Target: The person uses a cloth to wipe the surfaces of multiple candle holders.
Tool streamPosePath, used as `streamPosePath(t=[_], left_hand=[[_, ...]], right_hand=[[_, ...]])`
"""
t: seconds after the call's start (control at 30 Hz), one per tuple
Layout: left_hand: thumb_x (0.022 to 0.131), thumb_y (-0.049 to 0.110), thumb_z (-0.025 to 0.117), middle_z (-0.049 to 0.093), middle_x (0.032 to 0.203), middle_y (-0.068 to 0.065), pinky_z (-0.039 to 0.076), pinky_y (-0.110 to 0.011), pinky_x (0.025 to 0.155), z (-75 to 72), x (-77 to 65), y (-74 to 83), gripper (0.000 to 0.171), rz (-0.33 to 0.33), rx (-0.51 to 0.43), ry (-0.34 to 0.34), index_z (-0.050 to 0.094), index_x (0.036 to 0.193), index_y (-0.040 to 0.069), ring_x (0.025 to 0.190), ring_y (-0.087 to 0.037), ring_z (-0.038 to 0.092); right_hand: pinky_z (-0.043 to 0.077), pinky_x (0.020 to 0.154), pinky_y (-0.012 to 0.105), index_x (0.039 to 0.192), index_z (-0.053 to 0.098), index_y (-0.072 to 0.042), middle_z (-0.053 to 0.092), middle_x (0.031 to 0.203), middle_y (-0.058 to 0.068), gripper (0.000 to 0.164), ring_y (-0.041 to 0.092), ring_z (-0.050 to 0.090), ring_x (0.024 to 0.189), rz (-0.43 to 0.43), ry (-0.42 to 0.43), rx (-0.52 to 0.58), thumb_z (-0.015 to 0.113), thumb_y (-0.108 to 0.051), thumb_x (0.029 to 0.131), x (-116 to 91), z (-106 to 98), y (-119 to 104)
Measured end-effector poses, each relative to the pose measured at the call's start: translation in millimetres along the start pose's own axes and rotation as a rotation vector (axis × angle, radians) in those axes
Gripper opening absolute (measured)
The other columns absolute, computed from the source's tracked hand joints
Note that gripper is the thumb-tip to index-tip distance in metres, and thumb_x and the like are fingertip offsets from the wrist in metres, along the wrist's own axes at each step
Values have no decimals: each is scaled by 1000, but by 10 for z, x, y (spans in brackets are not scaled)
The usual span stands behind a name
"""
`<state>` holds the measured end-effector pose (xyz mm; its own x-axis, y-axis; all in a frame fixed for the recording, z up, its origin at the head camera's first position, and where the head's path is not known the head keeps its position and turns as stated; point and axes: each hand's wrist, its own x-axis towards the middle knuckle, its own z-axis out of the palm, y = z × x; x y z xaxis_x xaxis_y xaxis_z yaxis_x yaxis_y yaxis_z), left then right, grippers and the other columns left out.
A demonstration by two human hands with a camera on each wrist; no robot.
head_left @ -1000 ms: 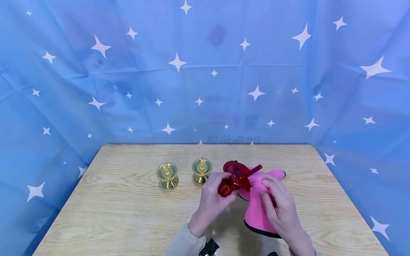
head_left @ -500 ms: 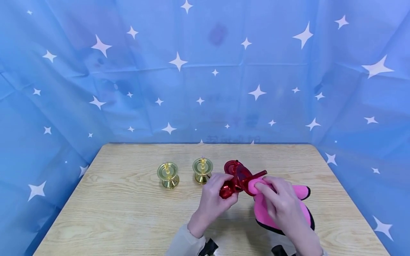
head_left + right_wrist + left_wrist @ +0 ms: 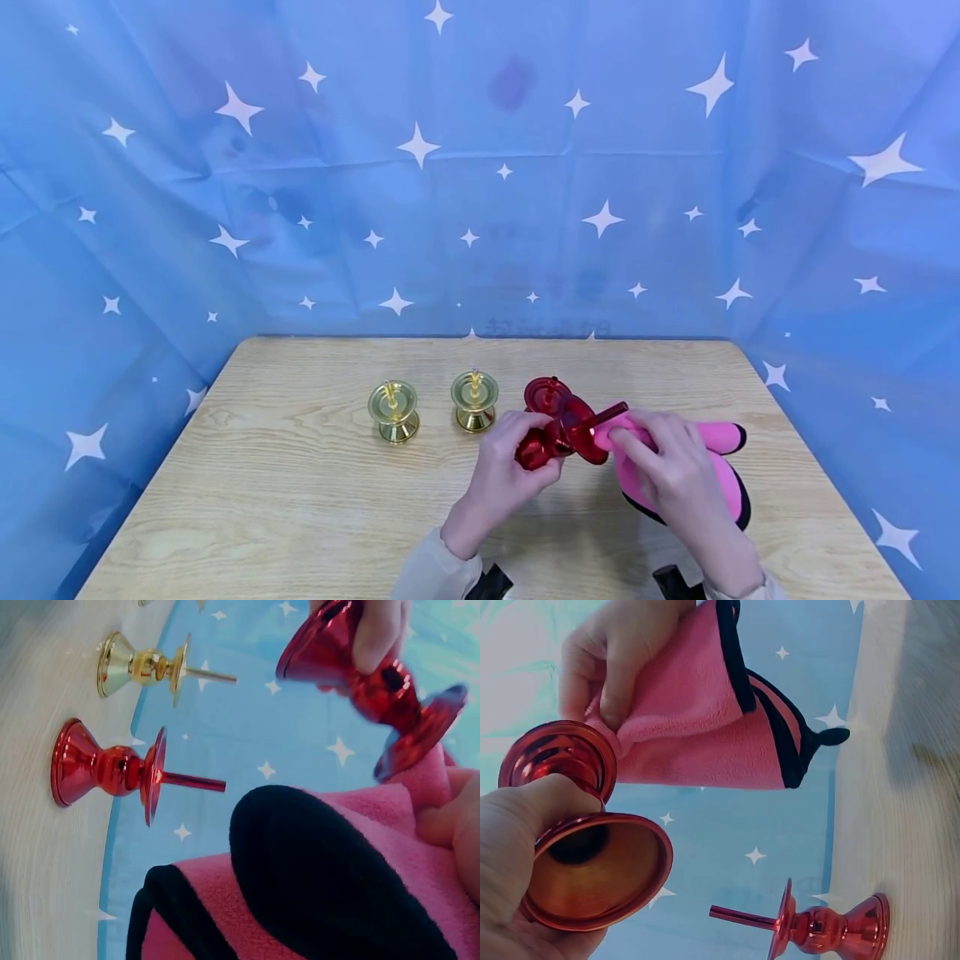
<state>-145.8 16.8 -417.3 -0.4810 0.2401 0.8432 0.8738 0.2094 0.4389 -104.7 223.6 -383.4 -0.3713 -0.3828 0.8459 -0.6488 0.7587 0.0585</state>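
Note:
My left hand grips a red metallic candle holder by its base and narrow waist, tilted so its dish and rod point right. With my right hand I pinch a pink cloth with black edging, a folded bit of it pressed to the dish by the rod. In the left wrist view the hollow underside of the held candle holder faces the camera. Loose cloth hangs from my right fingers in the right wrist view. My right fingertips are partly hidden by the cloth.
A second red candle holder stands upright just behind the held one. Two gold candle holders stand upright to the left on the wooden table. A blue star-patterned curtain rises behind the table's back edge.
My right hand and the cloth have shifted right, and the cloth's loose part has swung right. The held candle holder has moved slightly, its dish turning a little. My left hand keeps its grip.

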Motion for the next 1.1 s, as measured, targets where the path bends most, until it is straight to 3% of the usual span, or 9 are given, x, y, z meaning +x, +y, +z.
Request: streamPosePath(t=[0.17,0.4,0.5,0.7,0.93,1.1], left_hand=[[62,0,74,65,91,-8,49,-20,78,7,-10,-12,39,9,36,-3,63,99,1,83,-16,61],[63,0,73,65,93,-7,49,-19,77,7,-16,-21,39,-18,34,-7,62,101,2,84,-16,60],[63,0,74,65,94,-8,49,-19,77,7,-9,-22,40,-23,30,-1,62,101,2,84,-16,60],[61,0,75,65,91,-8,49,-20,76,18,-9,-32,41,-21,2,34,62,100,2,83,-17,61],[59,2,76,66,87,-6,49,-17,73,33,-41,-49,42,-15,-27,13,64,99,3,79,-15,61],[60,3,77,65,85,-7,48,-14,69,65,-76,-47,41,-48,-68,1,63,99,4,77,-14,60]], right_hand=[[41,64,39,86,67,-7,62,88,16,35,29,56,73,-38,31,8,38,-17,101,62,-43,-132],[44,79,18,82,64,3,61,76,17,28,26,55,66,-20,299,121,50,-17,97,222,0,-263],[45,74,20,80,67,-1,61,75,17,27,26,54,65,-22,333,118,52,-17,96,250,-6,-311],[43,63,31,80,70,-8,63,77,17,28,27,56,65,-30,294,111,51,-18,97,237,4,-304],[42,65,34,86,71,-8,64,88,15,34,27,56,72,1,85,65,42,-18,100,76,0,-99],[41,63,37,85,71,-8,65,89,16,33,29,57,72,-12,91,21,42,-17,99,47,29,8]])
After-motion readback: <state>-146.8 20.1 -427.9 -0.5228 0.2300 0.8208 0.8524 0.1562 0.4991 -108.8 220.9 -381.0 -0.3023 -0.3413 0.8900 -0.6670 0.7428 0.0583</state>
